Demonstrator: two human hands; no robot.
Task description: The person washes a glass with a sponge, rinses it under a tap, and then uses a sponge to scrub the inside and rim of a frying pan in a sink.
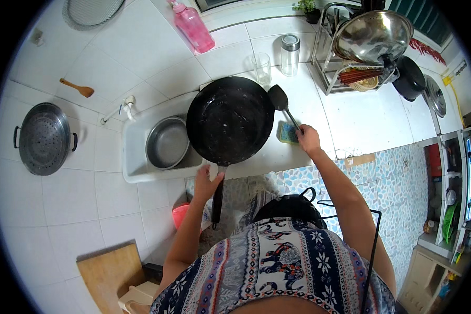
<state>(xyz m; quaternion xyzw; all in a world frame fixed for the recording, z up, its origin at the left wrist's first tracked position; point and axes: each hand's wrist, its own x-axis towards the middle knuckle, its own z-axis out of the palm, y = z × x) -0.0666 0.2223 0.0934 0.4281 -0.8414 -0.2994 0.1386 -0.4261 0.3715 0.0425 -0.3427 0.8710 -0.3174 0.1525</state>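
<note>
A black wok point(231, 117) lies over the right part of the white sink point(130, 157) and the adjoining counter, with wet streaks inside. Its dark handle point(217, 200) points back towards my body. My left hand point(207, 183) is beside the base of that handle, fingers apart, the thumb overlapping its edge; whether it touches is unclear. In my right hand point(309, 139) is the handle of a black spatula point(279, 98), whose blade is at the wok's right rim. Partly behind my right fingers, a green and yellow sponge point(288, 132) rests on the counter.
Inside the sink sits a grey metal basin point(167, 143), below a faucet point(129, 104). A drinking glass point(262, 68) and a lidded glass jar point(290, 55) stand behind the wok. Farther right is a metal dish rack point(325, 74) with a large steel bowl point(373, 35).
</note>
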